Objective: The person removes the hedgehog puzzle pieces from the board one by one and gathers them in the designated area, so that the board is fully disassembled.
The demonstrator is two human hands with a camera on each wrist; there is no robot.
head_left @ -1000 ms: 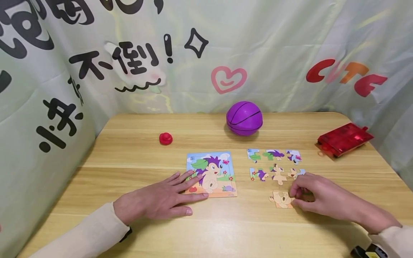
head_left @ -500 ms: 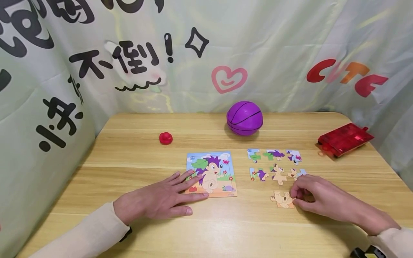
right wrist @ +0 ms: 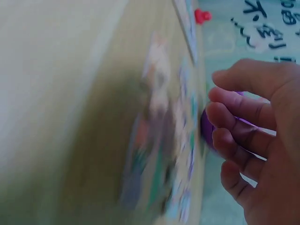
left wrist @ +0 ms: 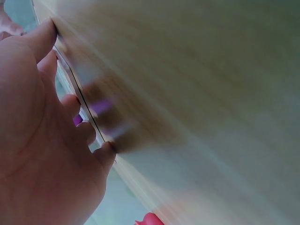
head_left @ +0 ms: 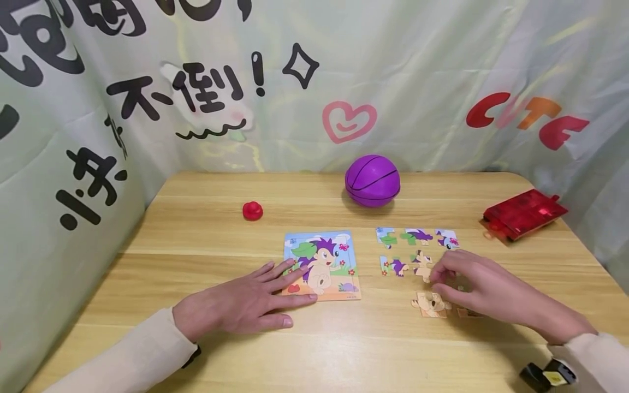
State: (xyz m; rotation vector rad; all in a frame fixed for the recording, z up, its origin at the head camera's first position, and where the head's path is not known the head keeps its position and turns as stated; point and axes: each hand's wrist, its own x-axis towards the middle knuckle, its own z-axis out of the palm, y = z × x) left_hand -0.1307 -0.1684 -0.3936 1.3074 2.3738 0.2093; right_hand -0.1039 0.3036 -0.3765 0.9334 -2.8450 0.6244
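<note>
A square picture puzzle board (head_left: 322,264) with a purple-haired cartoon animal lies mid-table. My left hand (head_left: 255,303) rests flat on the wood, straight fingers touching the board's lower left corner; the left wrist view shows those fingers (left wrist: 70,105) against the board edge. Several loose puzzle pieces (head_left: 417,236) lie in rows to the right. My right hand (head_left: 472,286) hovers over the middle row with loosely curled fingers, its fingertips (head_left: 436,276) beside the centre piece (head_left: 422,264). A tan piece (head_left: 431,304) lies just below. In the right wrist view the hand (right wrist: 255,140) holds nothing.
A purple ball (head_left: 372,180) sits at the back centre, a small red toy (head_left: 253,210) back left, and a red flat case (head_left: 523,213) near the right edge. Printed cloth (head_left: 147,98) walls the table on three sides. A black wrist device (head_left: 547,375) shows at bottom right.
My right hand has moved up and left from the bottom row to the middle row, uncovering a small tan piece at its former spot. The left hand has stayed put.
</note>
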